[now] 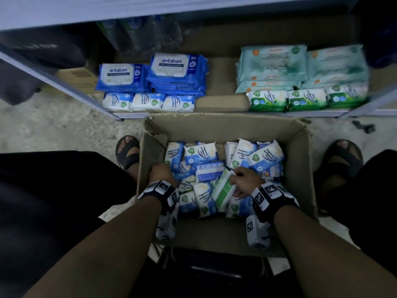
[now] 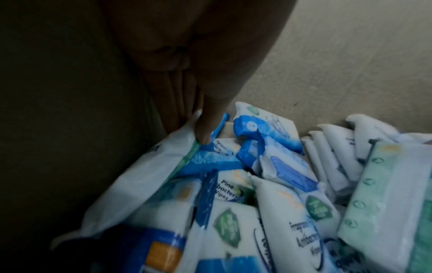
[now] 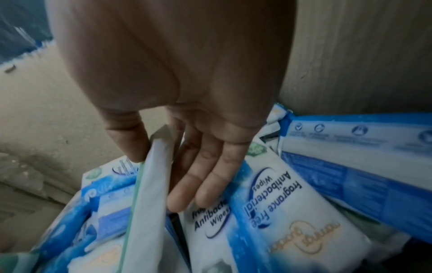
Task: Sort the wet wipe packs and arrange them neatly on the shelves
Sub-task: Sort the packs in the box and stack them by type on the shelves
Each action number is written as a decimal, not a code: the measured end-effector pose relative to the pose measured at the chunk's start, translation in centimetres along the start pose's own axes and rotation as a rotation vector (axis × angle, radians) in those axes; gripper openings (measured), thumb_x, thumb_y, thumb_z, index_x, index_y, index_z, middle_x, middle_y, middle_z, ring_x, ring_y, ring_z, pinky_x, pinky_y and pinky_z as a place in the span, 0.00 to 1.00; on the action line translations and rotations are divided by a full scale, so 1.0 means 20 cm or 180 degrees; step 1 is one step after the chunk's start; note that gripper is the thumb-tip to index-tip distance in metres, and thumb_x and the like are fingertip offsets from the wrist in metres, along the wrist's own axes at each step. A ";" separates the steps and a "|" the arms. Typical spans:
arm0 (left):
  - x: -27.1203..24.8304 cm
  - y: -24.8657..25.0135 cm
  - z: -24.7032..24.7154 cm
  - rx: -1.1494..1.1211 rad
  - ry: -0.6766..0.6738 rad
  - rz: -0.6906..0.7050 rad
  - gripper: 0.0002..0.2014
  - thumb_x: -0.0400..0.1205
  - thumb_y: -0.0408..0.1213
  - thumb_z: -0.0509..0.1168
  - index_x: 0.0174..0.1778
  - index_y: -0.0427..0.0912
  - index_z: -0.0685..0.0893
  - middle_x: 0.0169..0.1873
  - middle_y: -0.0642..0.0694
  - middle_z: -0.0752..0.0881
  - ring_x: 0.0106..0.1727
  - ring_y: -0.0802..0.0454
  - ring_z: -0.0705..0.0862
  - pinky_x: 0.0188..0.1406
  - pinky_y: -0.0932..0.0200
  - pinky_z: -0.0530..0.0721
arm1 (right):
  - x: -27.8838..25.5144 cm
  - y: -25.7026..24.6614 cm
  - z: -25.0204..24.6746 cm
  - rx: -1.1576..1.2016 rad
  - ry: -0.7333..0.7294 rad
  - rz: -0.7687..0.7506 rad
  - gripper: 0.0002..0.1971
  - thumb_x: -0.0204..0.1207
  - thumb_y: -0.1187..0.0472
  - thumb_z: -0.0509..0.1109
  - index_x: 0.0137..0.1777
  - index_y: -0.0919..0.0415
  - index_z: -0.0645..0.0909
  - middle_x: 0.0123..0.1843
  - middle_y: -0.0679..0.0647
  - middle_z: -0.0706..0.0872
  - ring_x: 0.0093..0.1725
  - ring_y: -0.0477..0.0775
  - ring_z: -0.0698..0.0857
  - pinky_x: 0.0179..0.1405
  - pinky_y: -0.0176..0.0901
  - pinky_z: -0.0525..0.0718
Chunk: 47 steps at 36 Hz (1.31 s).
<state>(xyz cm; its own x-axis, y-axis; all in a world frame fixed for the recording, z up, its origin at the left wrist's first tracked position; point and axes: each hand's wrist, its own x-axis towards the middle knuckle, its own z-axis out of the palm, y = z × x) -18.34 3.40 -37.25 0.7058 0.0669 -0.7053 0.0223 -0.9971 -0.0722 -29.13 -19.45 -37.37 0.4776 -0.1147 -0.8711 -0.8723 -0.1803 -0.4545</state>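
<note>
Cardboard box (image 1: 300, 160), wipe packs (image 1: 204, 196) inside, hands (image 1: 245, 179) among them

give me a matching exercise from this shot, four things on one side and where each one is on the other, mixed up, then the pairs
Things
1. antabax packs
2. pale green large packs
3. green and white pack
4. cardboard box

Places
A. on the floor between the person's feet
B. stacked on the right part of the shelf
C. pinched in the right hand over the box
D. stacked on the left part of the shelf

Pairs: 1-D, 2-B, 3-C, 4-A
</note>
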 end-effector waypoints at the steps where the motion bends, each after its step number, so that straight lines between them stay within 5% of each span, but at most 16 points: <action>1: -0.02 0.01 -0.02 0.0012 0.0081 0.0018 0.12 0.81 0.36 0.68 0.59 0.37 0.86 0.58 0.38 0.86 0.58 0.40 0.86 0.54 0.51 0.86 | -0.02 -0.01 -0.01 0.0035 0.0019 -0.0016 0.13 0.78 0.60 0.67 0.62 0.60 0.80 0.42 0.68 0.89 0.38 0.64 0.91 0.42 0.61 0.92; 6: -0.15 0.06 -0.12 -0.0559 0.0490 0.0157 0.14 0.78 0.37 0.72 0.58 0.37 0.86 0.54 0.35 0.88 0.52 0.37 0.87 0.49 0.48 0.89 | -0.12 -0.06 -0.06 0.0308 -0.0069 -0.0035 0.14 0.80 0.65 0.67 0.64 0.62 0.74 0.40 0.67 0.87 0.37 0.67 0.89 0.48 0.66 0.90; 10: -0.27 0.11 -0.23 -0.1248 0.0729 0.0321 0.15 0.78 0.47 0.72 0.56 0.43 0.91 0.50 0.39 0.90 0.49 0.41 0.87 0.48 0.52 0.86 | -0.24 -0.08 -0.08 0.0737 0.0096 -0.0180 0.16 0.79 0.68 0.67 0.63 0.58 0.70 0.38 0.64 0.86 0.33 0.63 0.88 0.43 0.57 0.87; 14: -0.40 0.20 -0.29 -0.2196 0.0632 0.0567 0.16 0.73 0.51 0.73 0.52 0.48 0.92 0.51 0.44 0.91 0.56 0.42 0.88 0.57 0.50 0.85 | -0.36 -0.11 -0.10 0.1284 0.0291 -0.0287 0.15 0.78 0.69 0.68 0.64 0.65 0.76 0.35 0.65 0.85 0.33 0.64 0.88 0.39 0.54 0.88; 18: -0.52 0.29 -0.32 -0.3316 0.0450 0.1039 0.10 0.72 0.35 0.77 0.38 0.58 0.91 0.49 0.47 0.92 0.53 0.40 0.90 0.56 0.37 0.87 | -0.49 -0.16 -0.15 0.1959 0.0326 -0.0411 0.03 0.80 0.68 0.67 0.46 0.61 0.79 0.34 0.63 0.82 0.31 0.65 0.84 0.54 0.73 0.86; 23: -0.72 0.42 -0.38 -0.4070 0.0629 0.1438 0.10 0.79 0.24 0.71 0.48 0.44 0.88 0.50 0.39 0.90 0.50 0.45 0.87 0.61 0.43 0.86 | -0.62 -0.17 -0.22 0.2501 0.0269 -0.0843 0.02 0.83 0.64 0.67 0.49 0.62 0.80 0.54 0.63 0.85 0.46 0.67 0.88 0.46 0.60 0.91; 28: -0.85 0.49 -0.42 -0.4004 0.0668 0.1866 0.08 0.77 0.27 0.74 0.47 0.43 0.90 0.44 0.47 0.91 0.45 0.55 0.87 0.44 0.70 0.84 | -0.72 -0.19 -0.28 0.2793 0.0434 -0.1290 0.06 0.84 0.60 0.67 0.54 0.61 0.83 0.46 0.59 0.91 0.46 0.64 0.91 0.52 0.58 0.90; 32: -0.92 0.54 -0.45 -0.4056 0.0499 0.1847 0.04 0.73 0.34 0.79 0.41 0.44 0.93 0.41 0.52 0.93 0.45 0.58 0.89 0.47 0.66 0.85 | -0.76 -0.19 -0.32 0.3020 0.0418 -0.1372 0.05 0.82 0.60 0.69 0.52 0.60 0.84 0.47 0.62 0.89 0.48 0.63 0.90 0.55 0.62 0.89; 34: -0.93 0.55 -0.46 -0.4145 0.0628 0.1788 0.05 0.73 0.40 0.79 0.38 0.43 0.93 0.38 0.54 0.92 0.41 0.62 0.88 0.46 0.65 0.84 | -0.78 -0.19 -0.33 0.3183 0.0375 -0.1431 0.04 0.82 0.61 0.69 0.51 0.60 0.84 0.46 0.63 0.87 0.45 0.63 0.89 0.53 0.60 0.89; 37: -0.92 0.55 -0.48 -0.4234 0.0967 0.1848 0.06 0.77 0.36 0.76 0.35 0.40 0.89 0.34 0.51 0.90 0.38 0.59 0.85 0.47 0.60 0.81 | -0.78 -0.21 -0.33 0.3298 0.0349 -0.1566 0.04 0.82 0.61 0.69 0.50 0.61 0.84 0.42 0.62 0.87 0.40 0.59 0.89 0.54 0.58 0.89; 42: -0.90 0.54 -0.50 -0.4128 0.1089 0.1846 0.15 0.73 0.32 0.79 0.49 0.48 0.82 0.53 0.42 0.87 0.54 0.51 0.86 0.57 0.52 0.85 | -0.81 -0.25 -0.31 0.3416 0.0236 -0.1733 0.02 0.79 0.68 0.70 0.49 0.63 0.82 0.41 0.61 0.86 0.38 0.57 0.85 0.54 0.56 0.88; 47: -0.92 0.49 -0.58 -0.4457 0.0482 0.1519 0.32 0.66 0.32 0.84 0.63 0.44 0.77 0.57 0.47 0.87 0.58 0.49 0.86 0.59 0.47 0.86 | -0.83 -0.28 -0.28 0.3524 -0.0022 -0.1980 0.08 0.78 0.75 0.67 0.52 0.64 0.81 0.44 0.62 0.85 0.39 0.57 0.85 0.57 0.56 0.87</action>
<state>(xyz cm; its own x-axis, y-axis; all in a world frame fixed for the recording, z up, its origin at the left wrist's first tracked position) -22.96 -8.04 -16.88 0.9056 -0.1846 -0.3819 0.3576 -0.1522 0.9214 -31.61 -21.97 -19.32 0.8390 -0.2988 -0.4547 -0.1242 0.7084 -0.6948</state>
